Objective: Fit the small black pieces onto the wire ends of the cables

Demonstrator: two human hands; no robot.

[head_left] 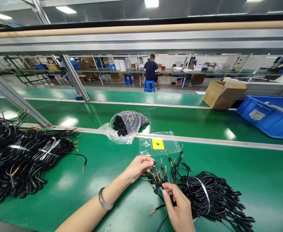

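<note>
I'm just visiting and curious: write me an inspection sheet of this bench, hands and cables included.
Surface: green bench top, shiny, crossed by a pale strip.
Job's things: small black piece; open bag of black pieces.
Clutter: clear flat bag with yellow square.
Hands: left pinches the small black piece; right at cable ends, grip unclear.
Cables: banded bundle right, larger banded heap left; coloured wire ends show.
Surroundings: blue bin, cardboard box, person seated beyond.
</note>
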